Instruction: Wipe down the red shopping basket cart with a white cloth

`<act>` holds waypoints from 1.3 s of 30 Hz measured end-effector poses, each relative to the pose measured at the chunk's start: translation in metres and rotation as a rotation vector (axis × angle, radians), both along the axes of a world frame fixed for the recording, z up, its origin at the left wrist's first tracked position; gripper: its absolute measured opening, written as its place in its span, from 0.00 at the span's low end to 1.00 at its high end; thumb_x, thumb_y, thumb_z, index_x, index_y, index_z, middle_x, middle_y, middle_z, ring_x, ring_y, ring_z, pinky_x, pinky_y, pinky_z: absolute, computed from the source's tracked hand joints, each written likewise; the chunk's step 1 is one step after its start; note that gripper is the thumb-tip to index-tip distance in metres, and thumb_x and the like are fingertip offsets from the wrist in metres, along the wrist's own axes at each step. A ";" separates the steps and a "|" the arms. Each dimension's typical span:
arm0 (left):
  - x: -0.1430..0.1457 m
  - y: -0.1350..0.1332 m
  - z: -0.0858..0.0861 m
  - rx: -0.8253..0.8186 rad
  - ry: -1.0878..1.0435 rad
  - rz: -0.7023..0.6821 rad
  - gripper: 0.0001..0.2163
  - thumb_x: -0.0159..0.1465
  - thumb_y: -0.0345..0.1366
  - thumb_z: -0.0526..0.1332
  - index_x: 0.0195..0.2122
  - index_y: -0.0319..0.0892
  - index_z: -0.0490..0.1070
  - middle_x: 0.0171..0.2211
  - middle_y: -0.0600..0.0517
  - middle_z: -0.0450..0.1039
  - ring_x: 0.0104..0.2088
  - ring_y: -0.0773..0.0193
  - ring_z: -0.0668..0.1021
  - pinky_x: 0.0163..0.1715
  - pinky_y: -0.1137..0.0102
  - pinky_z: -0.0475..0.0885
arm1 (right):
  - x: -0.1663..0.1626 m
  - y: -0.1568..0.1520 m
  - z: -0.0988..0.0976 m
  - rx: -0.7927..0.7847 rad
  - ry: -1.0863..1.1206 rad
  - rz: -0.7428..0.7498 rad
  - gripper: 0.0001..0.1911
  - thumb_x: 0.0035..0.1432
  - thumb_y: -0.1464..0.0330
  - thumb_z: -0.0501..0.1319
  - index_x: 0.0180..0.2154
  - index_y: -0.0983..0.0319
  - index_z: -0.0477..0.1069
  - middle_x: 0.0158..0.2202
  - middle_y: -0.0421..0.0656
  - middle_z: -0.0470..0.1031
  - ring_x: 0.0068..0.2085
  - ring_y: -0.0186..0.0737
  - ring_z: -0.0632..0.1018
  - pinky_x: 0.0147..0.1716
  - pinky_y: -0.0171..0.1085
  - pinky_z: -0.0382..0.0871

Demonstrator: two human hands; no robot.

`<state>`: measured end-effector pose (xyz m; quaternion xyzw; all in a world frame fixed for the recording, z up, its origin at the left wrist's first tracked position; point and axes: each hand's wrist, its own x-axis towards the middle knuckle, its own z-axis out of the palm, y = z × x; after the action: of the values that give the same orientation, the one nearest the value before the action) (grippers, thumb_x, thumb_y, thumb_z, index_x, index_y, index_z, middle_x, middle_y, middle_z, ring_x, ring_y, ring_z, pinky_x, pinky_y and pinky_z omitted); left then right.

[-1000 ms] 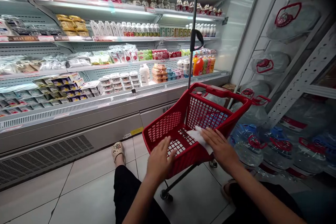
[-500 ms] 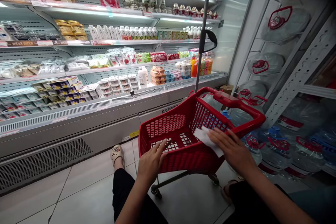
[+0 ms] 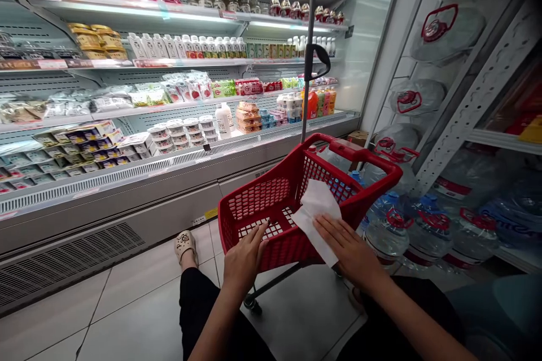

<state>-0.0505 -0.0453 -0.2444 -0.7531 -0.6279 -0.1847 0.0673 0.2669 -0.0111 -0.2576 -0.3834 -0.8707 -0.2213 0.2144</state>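
Note:
A small red shopping trolley basket (image 3: 271, 203) stands in front of me on the tiled floor, with a grey handle pole (image 3: 310, 51) rising from its far side. My left hand (image 3: 244, 259) grips the basket's near rim, fingers curled over it. My right hand (image 3: 350, 248) lies flat on a white cloth (image 3: 315, 215), pressing it against the near right corner of the rim, fingers stretched out. My knees in dark trousers show below.
A long chilled display case (image 3: 127, 175) with yoghurt cups, milk bottles and juice runs along the left. Large water bottles (image 3: 423, 220) with red caps fill metal racks on the right. My sandalled foot (image 3: 185, 243) rests on the floor.
The basket has shifted slightly left and nearer. My right hand has slid the white cloth along the rim toward the near corner, and more of the cloth now shows. My left hand stays on the rim.

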 end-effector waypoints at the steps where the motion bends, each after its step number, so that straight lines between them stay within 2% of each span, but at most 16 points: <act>1: 0.000 0.000 0.000 0.000 -0.007 -0.012 0.22 0.79 0.44 0.45 0.72 0.58 0.57 0.63 0.53 0.74 0.56 0.59 0.81 0.37 0.69 0.80 | 0.003 0.002 0.000 -0.007 -0.010 0.012 0.50 0.54 0.81 0.50 0.76 0.61 0.38 0.75 0.46 0.55 0.73 0.44 0.60 0.70 0.51 0.58; 5: -0.002 -0.001 0.001 -0.006 -0.022 -0.037 0.22 0.79 0.44 0.45 0.72 0.60 0.58 0.63 0.55 0.75 0.55 0.60 0.82 0.40 0.69 0.80 | 0.051 0.021 0.018 -0.004 0.009 -0.081 0.56 0.49 0.82 0.51 0.76 0.56 0.36 0.75 0.45 0.53 0.73 0.47 0.61 0.70 0.54 0.57; 8: -0.002 0.001 0.001 0.008 -0.038 -0.037 0.22 0.79 0.44 0.45 0.72 0.61 0.58 0.63 0.56 0.74 0.54 0.60 0.82 0.42 0.68 0.80 | 0.088 0.038 0.038 0.024 0.038 -0.210 0.53 0.53 0.81 0.53 0.76 0.53 0.38 0.77 0.43 0.48 0.73 0.50 0.59 0.70 0.55 0.56; 10: -0.001 0.002 0.000 0.024 -0.049 -0.033 0.22 0.79 0.44 0.45 0.72 0.61 0.59 0.63 0.56 0.74 0.54 0.60 0.82 0.43 0.68 0.80 | 0.092 0.045 0.046 0.050 0.045 -0.265 0.50 0.56 0.79 0.54 0.76 0.53 0.41 0.77 0.43 0.46 0.74 0.54 0.56 0.71 0.56 0.54; 13: 0.000 0.003 -0.001 0.032 -0.051 -0.029 0.22 0.79 0.44 0.44 0.71 0.61 0.60 0.63 0.56 0.74 0.54 0.61 0.82 0.44 0.68 0.80 | 0.064 0.048 0.044 0.037 0.013 -0.201 0.45 0.61 0.74 0.57 0.75 0.52 0.46 0.77 0.42 0.45 0.75 0.57 0.51 0.71 0.59 0.52; 17: -0.002 0.002 -0.002 0.023 -0.045 -0.048 0.22 0.79 0.44 0.43 0.71 0.59 0.61 0.64 0.57 0.73 0.56 0.61 0.81 0.46 0.68 0.79 | 0.005 0.044 0.027 -0.058 -0.051 0.046 0.37 0.68 0.69 0.54 0.75 0.51 0.48 0.76 0.41 0.51 0.76 0.51 0.51 0.71 0.57 0.51; 20: -0.005 0.002 -0.003 0.018 -0.034 -0.049 0.22 0.79 0.44 0.44 0.71 0.60 0.61 0.63 0.56 0.74 0.55 0.61 0.81 0.45 0.67 0.79 | -0.004 0.044 0.025 -0.096 -0.097 0.149 0.36 0.69 0.69 0.52 0.74 0.51 0.49 0.74 0.39 0.57 0.75 0.47 0.54 0.72 0.55 0.48; 22: -0.008 0.002 -0.003 0.006 -0.020 -0.018 0.22 0.79 0.45 0.44 0.71 0.60 0.61 0.63 0.55 0.74 0.54 0.60 0.82 0.41 0.68 0.80 | 0.014 0.049 0.030 -0.079 -0.095 0.109 0.35 0.69 0.68 0.53 0.74 0.52 0.51 0.72 0.40 0.62 0.74 0.48 0.56 0.72 0.56 0.46; 25: -0.010 0.003 -0.002 -0.022 0.002 0.032 0.22 0.78 0.46 0.45 0.71 0.60 0.60 0.63 0.54 0.74 0.54 0.57 0.82 0.38 0.67 0.80 | 0.058 0.062 0.042 -0.018 -0.042 -0.054 0.31 0.69 0.64 0.53 0.71 0.56 0.58 0.68 0.47 0.68 0.72 0.54 0.59 0.72 0.60 0.45; 28: -0.008 0.004 -0.001 -0.038 0.005 0.040 0.22 0.78 0.46 0.46 0.72 0.61 0.59 0.63 0.53 0.74 0.54 0.55 0.82 0.36 0.67 0.80 | 0.091 0.078 0.049 0.032 0.006 -0.188 0.28 0.71 0.63 0.51 0.69 0.59 0.62 0.67 0.50 0.68 0.71 0.53 0.61 0.72 0.59 0.45; 30: -0.004 0.005 0.000 -0.041 0.002 0.048 0.22 0.78 0.46 0.46 0.72 0.62 0.58 0.64 0.53 0.73 0.52 0.55 0.83 0.35 0.67 0.80 | 0.099 0.090 0.049 0.051 0.024 -0.224 0.27 0.71 0.63 0.50 0.69 0.59 0.63 0.67 0.50 0.68 0.70 0.52 0.62 0.72 0.59 0.45; 33: 0.005 0.008 0.001 -0.052 0.004 0.089 0.22 0.78 0.46 0.46 0.71 0.61 0.60 0.63 0.52 0.74 0.52 0.54 0.83 0.33 0.67 0.80 | 0.091 0.109 0.045 0.079 0.082 -0.256 0.26 0.73 0.63 0.47 0.68 0.58 0.64 0.66 0.49 0.69 0.70 0.52 0.62 0.72 0.60 0.45; 35: 0.012 0.011 0.001 -0.063 0.008 0.119 0.22 0.78 0.46 0.46 0.71 0.59 0.60 0.64 0.51 0.73 0.52 0.54 0.83 0.32 0.66 0.80 | 0.075 0.117 0.039 0.077 0.126 -0.255 0.25 0.74 0.64 0.46 0.67 0.57 0.65 0.64 0.47 0.71 0.69 0.52 0.63 0.71 0.61 0.45; 39: 0.025 0.016 -0.003 -0.044 -0.007 0.144 0.23 0.79 0.44 0.45 0.74 0.56 0.55 0.65 0.49 0.71 0.56 0.54 0.81 0.36 0.65 0.82 | 0.009 0.102 0.017 -0.020 0.149 -0.132 0.26 0.73 0.64 0.47 0.68 0.55 0.64 0.61 0.48 0.74 0.68 0.52 0.64 0.71 0.61 0.48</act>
<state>-0.0254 -0.0295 -0.2471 -0.7067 -0.6844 -0.1682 0.0619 0.2756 0.0908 -0.2403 -0.4573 -0.8273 -0.1971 0.2600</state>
